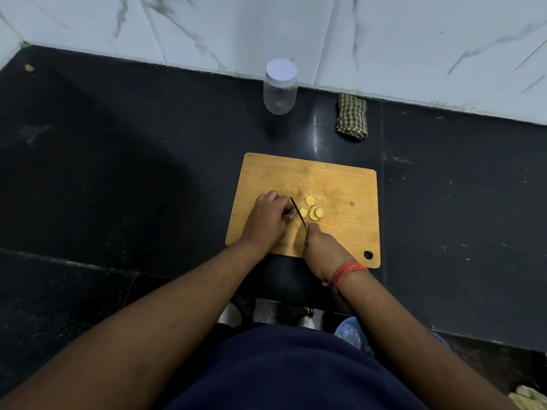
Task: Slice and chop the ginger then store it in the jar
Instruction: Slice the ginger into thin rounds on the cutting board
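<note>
A wooden cutting board (340,179) lies on the black counter. My left hand (268,218) curls over a dark piece of ginger (290,213) at the board's left side, hiding most of it. My right hand (319,250) grips the handle of a small knife (298,213), whose blade stands against the ginger just right of my left fingers. Several yellow ginger slices (312,210) lie right of the blade. A clear plastic jar (280,87) with a white lid on it stands upright behind the board near the wall.
A folded green checked cloth (352,116) lies right of the jar against the marble wall (384,39). A small brown scrap (29,68) sits at the counter's far left corner. Black counter (118,173) stretches to both sides of the board.
</note>
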